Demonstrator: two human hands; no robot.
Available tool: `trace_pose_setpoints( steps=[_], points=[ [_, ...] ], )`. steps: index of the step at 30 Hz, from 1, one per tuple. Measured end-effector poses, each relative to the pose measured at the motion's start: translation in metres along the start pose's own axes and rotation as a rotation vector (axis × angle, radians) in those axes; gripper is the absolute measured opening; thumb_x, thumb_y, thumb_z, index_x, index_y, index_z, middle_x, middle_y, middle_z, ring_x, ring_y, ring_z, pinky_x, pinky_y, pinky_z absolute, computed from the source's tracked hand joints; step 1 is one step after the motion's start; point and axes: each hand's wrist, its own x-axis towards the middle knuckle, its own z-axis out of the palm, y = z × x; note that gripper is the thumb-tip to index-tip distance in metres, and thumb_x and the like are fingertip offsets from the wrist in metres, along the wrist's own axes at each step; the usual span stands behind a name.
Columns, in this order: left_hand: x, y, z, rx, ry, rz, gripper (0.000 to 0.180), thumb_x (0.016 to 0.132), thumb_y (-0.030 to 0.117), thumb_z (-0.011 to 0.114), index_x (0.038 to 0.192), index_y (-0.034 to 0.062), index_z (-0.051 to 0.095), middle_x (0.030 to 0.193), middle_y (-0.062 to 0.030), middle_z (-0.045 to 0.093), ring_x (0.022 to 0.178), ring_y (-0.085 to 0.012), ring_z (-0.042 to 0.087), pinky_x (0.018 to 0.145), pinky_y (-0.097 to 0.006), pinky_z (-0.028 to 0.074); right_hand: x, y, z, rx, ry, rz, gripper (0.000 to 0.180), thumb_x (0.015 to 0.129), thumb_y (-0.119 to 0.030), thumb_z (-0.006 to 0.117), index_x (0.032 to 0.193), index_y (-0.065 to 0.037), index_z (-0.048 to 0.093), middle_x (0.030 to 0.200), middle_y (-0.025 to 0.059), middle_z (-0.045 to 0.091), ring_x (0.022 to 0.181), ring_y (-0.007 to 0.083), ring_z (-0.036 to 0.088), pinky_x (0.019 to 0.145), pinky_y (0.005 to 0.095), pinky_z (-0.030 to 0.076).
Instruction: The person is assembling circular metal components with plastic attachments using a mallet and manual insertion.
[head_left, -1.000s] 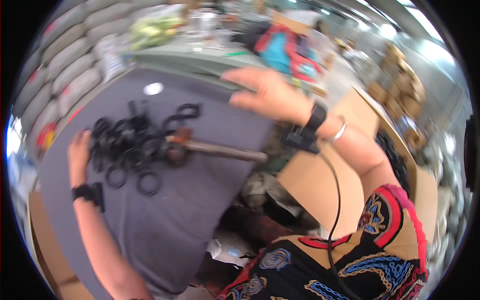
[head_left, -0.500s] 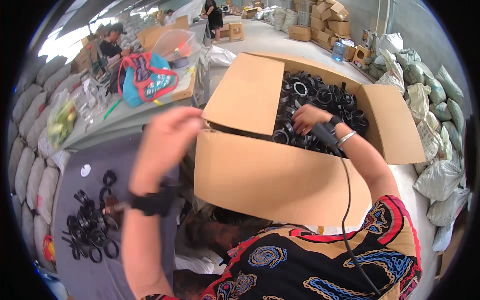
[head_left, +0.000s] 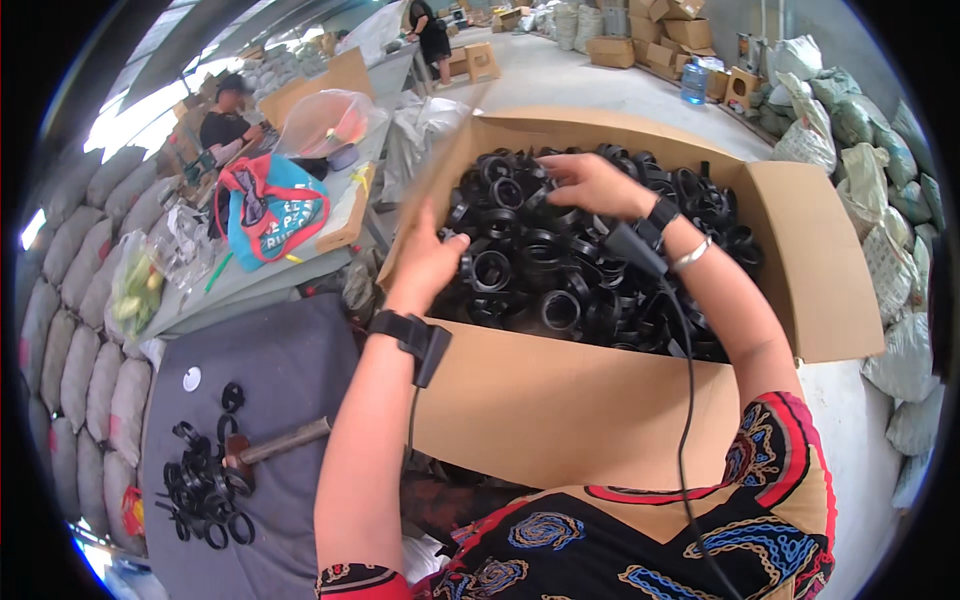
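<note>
A large cardboard box (head_left: 570,400) in front of me is heaped with black plastic rings (head_left: 560,310). My left hand (head_left: 428,262) is at the box's left side, against the raised left flap (head_left: 432,185), which appears almost edge-on and blurred. Its thumb stands away from the fingers, over the rings. My right hand (head_left: 595,185) reaches over the far middle of the heap, thumb and fingers apart, fingertips close to the rings. Whether they touch one cannot be made out.
Left of me, a dark-covered surface (head_left: 270,350) bears several black rings (head_left: 205,490), a hammer (head_left: 285,440) and a white disc (head_left: 192,379). Beyond lies a blue bag (head_left: 270,215) on a table. A person (head_left: 228,122) sits farther back. Sacks (head_left: 870,200) line the right wall.
The left flap, lying over part of the rings before, is now raised, uncovering more of the heap. My left hand has moved right to it; my right hand has moved left and away over the rings.
</note>
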Motion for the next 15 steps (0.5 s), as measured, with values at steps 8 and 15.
trace_pose_setpoints(
  steps=[8,15],
  points=[
    [0.024,-0.023,-0.05,-0.583,0.104,-0.421,0.069,0.085,0.023,0.061,0.142,0.0052,0.027,0.128,-0.0171,0.049,0.111,-0.0296,0.053,0.093,-0.049,0.039,-0.018,0.182,-0.049,-0.31,-0.189,0.741,0.096,0.065,-0.06,0.074,0.129,0.006,0.046,0.118,0.0253,0.058,0.112,0.0342,0.056,0.094,0.0394,0.044],
    [0.042,-0.023,-0.018,-0.549,-0.037,-0.585,0.062,0.087,0.028,0.06,0.139,0.0079,0.033,0.122,-0.0155,0.051,0.102,-0.0287,0.055,0.088,-0.05,0.042,-0.044,0.196,-0.016,-0.225,-0.042,0.52,0.11,0.065,-0.063,0.073,0.142,0.002,0.028,0.14,0.027,0.038,0.13,0.0356,0.039,0.107,0.0383,0.032]
  ],
)
